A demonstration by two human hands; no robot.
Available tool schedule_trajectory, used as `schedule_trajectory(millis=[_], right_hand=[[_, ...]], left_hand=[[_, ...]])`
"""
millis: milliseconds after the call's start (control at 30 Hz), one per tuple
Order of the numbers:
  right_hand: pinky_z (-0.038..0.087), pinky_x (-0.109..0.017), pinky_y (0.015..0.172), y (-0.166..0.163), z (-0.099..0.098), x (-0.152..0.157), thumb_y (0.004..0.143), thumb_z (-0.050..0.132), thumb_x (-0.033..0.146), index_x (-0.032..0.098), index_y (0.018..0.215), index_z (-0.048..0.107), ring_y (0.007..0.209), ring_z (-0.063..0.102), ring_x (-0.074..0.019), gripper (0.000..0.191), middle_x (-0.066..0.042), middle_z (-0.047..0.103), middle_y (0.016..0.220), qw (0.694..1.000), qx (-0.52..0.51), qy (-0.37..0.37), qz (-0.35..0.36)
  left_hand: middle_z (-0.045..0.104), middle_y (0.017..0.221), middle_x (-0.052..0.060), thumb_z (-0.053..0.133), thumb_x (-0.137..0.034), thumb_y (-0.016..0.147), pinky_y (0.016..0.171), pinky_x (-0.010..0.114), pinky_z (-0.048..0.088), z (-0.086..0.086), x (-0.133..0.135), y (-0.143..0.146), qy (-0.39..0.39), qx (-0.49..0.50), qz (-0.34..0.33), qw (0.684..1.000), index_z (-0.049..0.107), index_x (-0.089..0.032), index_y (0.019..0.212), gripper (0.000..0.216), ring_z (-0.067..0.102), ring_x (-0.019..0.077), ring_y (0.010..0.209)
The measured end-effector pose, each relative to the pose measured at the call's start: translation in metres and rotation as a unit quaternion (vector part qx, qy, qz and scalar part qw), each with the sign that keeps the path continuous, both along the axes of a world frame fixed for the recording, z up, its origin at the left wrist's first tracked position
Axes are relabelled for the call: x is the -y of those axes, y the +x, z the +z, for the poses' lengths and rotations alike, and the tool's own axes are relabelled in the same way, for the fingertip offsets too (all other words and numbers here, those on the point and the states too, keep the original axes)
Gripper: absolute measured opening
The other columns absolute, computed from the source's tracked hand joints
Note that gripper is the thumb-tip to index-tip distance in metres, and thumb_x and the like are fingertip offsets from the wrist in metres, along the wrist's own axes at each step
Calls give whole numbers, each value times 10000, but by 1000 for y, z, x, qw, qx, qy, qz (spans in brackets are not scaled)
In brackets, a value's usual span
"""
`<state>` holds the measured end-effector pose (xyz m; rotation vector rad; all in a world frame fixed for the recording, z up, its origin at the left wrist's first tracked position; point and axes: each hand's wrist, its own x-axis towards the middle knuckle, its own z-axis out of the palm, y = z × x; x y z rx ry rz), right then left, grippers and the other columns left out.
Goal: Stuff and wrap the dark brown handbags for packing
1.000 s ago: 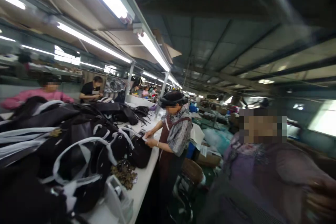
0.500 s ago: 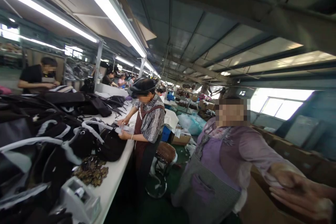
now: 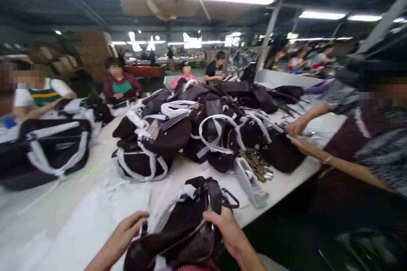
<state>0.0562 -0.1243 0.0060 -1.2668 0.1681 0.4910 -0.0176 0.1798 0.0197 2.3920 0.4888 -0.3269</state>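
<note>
A dark brown handbag (image 3: pixel 178 241) lies at the table's front edge, close to my body, its long zip opening facing me. My right hand (image 3: pixel 229 229) grips its right end, thumb on the zip edge and fingers behind, below a dark strap loop. At the opposite end, my left hand (image 3: pixel 133 225) has its fingers curled against the bag beside a metal ring; part of this grip is hidden. White wrapping shows along the bag's far side.
Many dark bags with white-wrapped handles (image 3: pixel 171 135) are heaped mid-table. A tape dispenser (image 3: pixel 249 184) and a pile of small metal pieces (image 3: pixel 257 165) sit to the right. White sheets (image 3: pixel 95 216) lie left. A co-worker's hands (image 3: pixel 299 135) work at the right; others sit across.
My view has swung left and down from the aisle to the table. The person with an outstretched arm has left the view; both my hands and the handbag now show.
</note>
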Motion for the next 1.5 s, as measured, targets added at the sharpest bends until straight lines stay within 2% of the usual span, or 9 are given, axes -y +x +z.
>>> schedule_trajectory(millis=[167, 400, 600, 867, 1000, 1100, 1200, 1300, 1500], right_hand=[[499, -281, 580, 4, -12, -11, 583, 795, 401, 181, 820, 591, 619, 608, -168, 382, 15, 639, 670, 995, -35, -43, 85], [509, -284, 631, 13, -1, 17, 579, 823, 396, 153, 947, 666, 744, 663, -215, 469, -41, 720, 796, 978, -68, -66, 184], [415, -190, 408, 23, 22, 41, 600, 840, 353, 169, 668, 650, 403, 490, -89, 273, 36, 549, 485, 973, -209, 93, 29], [332, 40, 493, 58, 67, 16, 774, 643, 10, 56, 1138, 605, 500, 528, 49, 369, 106, 576, 611, 918, -165, 360, 19], [581, -272, 846, 92, 61, -21, 862, 663, 315, 184, 1103, 651, 1012, 667, -150, 275, -69, 722, 1038, 968, -36, 250, 0], [406, -532, 1092, 97, 38, -41, 855, 619, 512, 276, 1212, 615, 1314, 477, -267, 429, -79, 571, 1373, 980, 175, -6, 92], [174, -653, 1160, 80, 7, -55, 776, 738, 354, 271, 1296, 573, 1379, 378, -337, 551, -98, 516, 1429, 799, 402, -291, 341], [194, -670, 1145, 66, -13, -73, 626, 832, 154, 211, 1415, 444, 1341, 403, -384, 881, -165, 508, 1408, 594, 530, -427, 428], [346, -547, 1097, 73, -11, -112, 739, 760, 174, 177, 1070, 654, 1177, 535, -320, 347, -130, 656, 1158, 499, 626, -444, 403]], left_hand=[[670, 1224, -2, 541, -437, 803, 1052, 377, 409, 39, 31, -14, -56, -43, -100, 992, 689, -326, 1138, 382, 570, 271, 1174], [699, 1100, 23, 542, -265, 756, 979, 334, 433, 25, 36, -13, -53, -43, -196, 978, 715, -273, 1014, 311, 609, 252, 1067], [665, 892, 79, 490, -204, 794, 871, 372, 452, 14, 16, -5, 82, -56, -166, 981, 661, -218, 776, 172, 615, 275, 930], [610, 954, 76, 352, -276, 960, 877, 331, 432, -2, 26, -2, 181, 8, -90, 979, 569, -212, 874, 242, 577, 226, 948], [614, 963, 71, 344, -241, 972, 869, 318, 444, -5, 28, 0, 191, -14, -93, 977, 572, -192, 926, 237, 590, 214, 962], [617, 979, 83, 335, -210, 972, 863, 315, 457, -2, 28, 4, 206, -20, -77, 975, 580, -174, 952, 248, 602, 211, 975], [627, 1000, 97, 325, -181, 959, 831, 316, 479, 2, 25, 7, 207, -36, -65, 976, 595, -157, 985, 273, 629, 214, 959], [649, 1004, 112, 358, -152, 913, 782, 332, 501, 8, 26, 11, 201, -49, -98, 973, 622, -145, 991, 276, 661, 237, 918], [719, 977, 127, 413, -244, 913, 762, 353, 515, 26, 33, 38, 148, -87, -182, 968, 655, -175, 1007, 268, 699, 276, 913]])
